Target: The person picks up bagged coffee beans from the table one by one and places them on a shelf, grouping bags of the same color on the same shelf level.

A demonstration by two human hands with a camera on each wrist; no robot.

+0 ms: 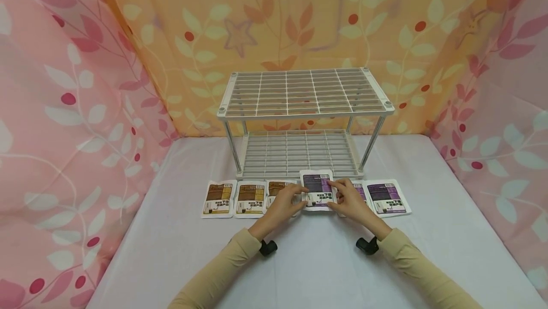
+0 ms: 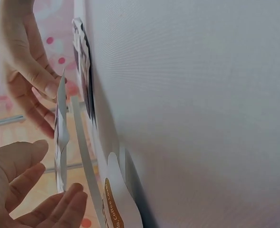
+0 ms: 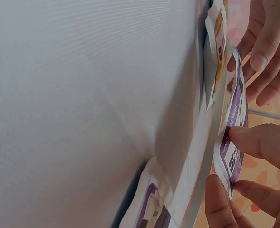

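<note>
A white coffee packet with a purple label (image 1: 317, 183) is raised off the tabletop in front of the rack, seen nearly edge-on in both wrist views. My right hand (image 1: 352, 202) pinches its right end, the thumb on the label and a finger beneath in the right wrist view. At the left end is my left hand (image 1: 282, 202); its fingertips (image 2: 74, 194) lie by the packet's edge, while the thumb stands apart from it. Three brown-labelled coffee packets (image 1: 219, 198) lie in a row on the left, the third partly covered by the left hand.
A two-tier white wire rack (image 1: 306, 114) stands behind the packets on metal posts. To the right lies a purple-labelled packet (image 1: 387, 198), with another partly hidden by the right hand. Patterned curtains (image 1: 291, 23) enclose the white tabletop (image 1: 317, 261).
</note>
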